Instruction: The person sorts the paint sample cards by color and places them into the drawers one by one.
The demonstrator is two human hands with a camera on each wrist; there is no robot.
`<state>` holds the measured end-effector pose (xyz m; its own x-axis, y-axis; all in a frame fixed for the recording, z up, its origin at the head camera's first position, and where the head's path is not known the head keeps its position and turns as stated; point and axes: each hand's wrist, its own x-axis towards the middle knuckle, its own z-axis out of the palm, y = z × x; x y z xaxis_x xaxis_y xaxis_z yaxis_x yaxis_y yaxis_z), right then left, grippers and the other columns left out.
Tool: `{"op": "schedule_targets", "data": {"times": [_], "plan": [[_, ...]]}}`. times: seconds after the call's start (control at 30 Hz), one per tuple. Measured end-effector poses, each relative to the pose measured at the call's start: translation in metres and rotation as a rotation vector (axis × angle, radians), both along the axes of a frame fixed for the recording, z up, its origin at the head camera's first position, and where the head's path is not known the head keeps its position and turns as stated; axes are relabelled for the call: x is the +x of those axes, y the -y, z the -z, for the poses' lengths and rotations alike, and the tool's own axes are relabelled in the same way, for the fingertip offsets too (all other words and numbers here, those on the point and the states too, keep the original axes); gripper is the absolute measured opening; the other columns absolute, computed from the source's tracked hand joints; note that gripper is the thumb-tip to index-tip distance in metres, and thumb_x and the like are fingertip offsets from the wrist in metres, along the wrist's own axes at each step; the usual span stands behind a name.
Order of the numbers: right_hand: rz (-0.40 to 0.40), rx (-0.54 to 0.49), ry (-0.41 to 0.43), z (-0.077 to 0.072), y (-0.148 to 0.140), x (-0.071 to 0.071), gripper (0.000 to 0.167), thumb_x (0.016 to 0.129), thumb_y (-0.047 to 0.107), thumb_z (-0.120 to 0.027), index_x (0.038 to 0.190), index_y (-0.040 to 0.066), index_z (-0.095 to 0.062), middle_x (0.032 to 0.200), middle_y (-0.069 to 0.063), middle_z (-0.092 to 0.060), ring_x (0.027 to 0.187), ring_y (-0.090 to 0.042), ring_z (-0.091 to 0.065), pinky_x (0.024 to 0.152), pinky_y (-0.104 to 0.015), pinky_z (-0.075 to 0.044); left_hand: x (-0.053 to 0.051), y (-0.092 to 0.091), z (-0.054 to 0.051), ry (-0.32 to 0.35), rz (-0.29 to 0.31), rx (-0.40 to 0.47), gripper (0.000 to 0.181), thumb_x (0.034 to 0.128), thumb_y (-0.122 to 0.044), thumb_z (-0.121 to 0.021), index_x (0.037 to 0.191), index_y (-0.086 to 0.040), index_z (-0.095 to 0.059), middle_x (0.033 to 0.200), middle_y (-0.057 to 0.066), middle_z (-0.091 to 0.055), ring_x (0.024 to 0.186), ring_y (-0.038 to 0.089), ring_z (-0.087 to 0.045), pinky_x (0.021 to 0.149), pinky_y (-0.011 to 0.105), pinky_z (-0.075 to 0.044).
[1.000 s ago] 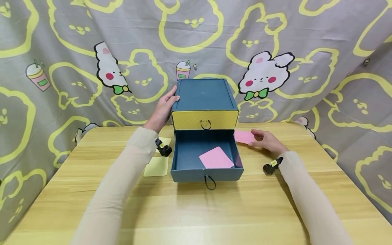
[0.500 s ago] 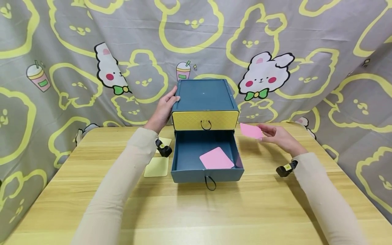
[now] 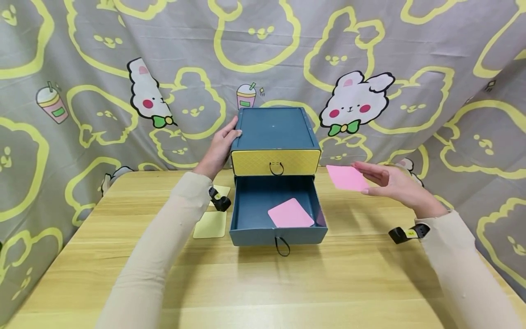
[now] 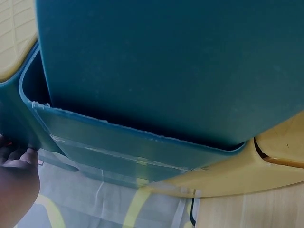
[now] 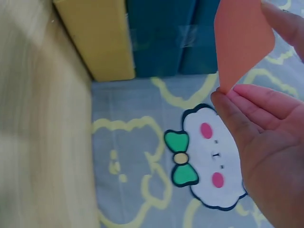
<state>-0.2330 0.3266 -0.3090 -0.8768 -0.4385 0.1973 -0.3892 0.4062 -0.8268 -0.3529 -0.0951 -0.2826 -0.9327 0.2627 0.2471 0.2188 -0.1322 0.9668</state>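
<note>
A dark blue two-drawer box (image 3: 273, 128) stands mid-table, its yellow upper drawer (image 3: 256, 163) closed and its blue lower drawer (image 3: 250, 201) pulled out. One pink card (image 3: 290, 213) lies in the lower drawer, leaning toward its front right. My left hand (image 3: 218, 151) rests against the box's left side, with fingertips at the top edge; in the left wrist view only part of it shows. To the right of the box, my right hand (image 3: 394, 185) pinches a second pink card (image 3: 347, 177) above the table. The right wrist view shows this card (image 5: 242, 42) between thumb and fingers.
Pale yellow cards (image 3: 210, 225) lie on the wooden table (image 3: 263, 288) left of the drawer, partly hidden by the left wrist's camera. A patterned grey curtain (image 3: 271, 55) hangs close behind the box. A black loop handle (image 3: 282, 246) hangs from the lower drawer's front.
My right hand has lifted its pink card from beside the drawer and moved to the right, away from the box. The left hand and the box have stayed put.
</note>
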Motion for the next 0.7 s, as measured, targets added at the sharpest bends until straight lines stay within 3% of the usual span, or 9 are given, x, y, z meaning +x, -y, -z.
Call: {"op": "schedule_targets", "data": {"times": [0.27,0.53,0.7], "plan": [[-0.166,-0.069,-0.032,-0.017,0.005,0.02,0.065,0.083,-0.014,-0.058,0.142,-0.013,-0.029,0.143,0.003,-0.045,0.128,0.0,-0.042,0.095,-0.013,-0.039,0.002,0.001,-0.001,0.003,0.009,-0.009,0.061,0.0957,-0.016,-0.046,0.151,-0.014,-0.02,0.157,-0.008,-0.014,0.143,0.007,-0.011,0.114,0.026,-0.017],[-0.311,-0.124,-0.093,-0.027,0.032,0.028,0.066,0.079,-0.02,-0.059,0.139,-0.014,-0.033,0.145,-0.011,-0.042,0.133,-0.011,-0.04,0.102,-0.017,-0.034,0.001,0.001,-0.001,-0.001,0.0,-0.006,0.061,0.0951,-0.016,-0.047,0.151,-0.014,-0.021,0.157,-0.007,-0.014,0.142,0.007,-0.012,0.113,0.026,-0.018],[-0.321,-0.089,-0.056,-0.029,0.053,0.03,0.067,0.081,-0.014,-0.062,0.142,-0.009,-0.033,0.148,-0.015,-0.038,0.134,-0.009,-0.038,0.103,-0.017,-0.033,0.002,0.001,-0.001,-0.003,0.009,-0.004,0.062,0.0951,-0.016,-0.047,0.151,-0.014,-0.021,0.158,-0.006,-0.013,0.143,0.006,-0.01,0.114,0.026,-0.016]]}}
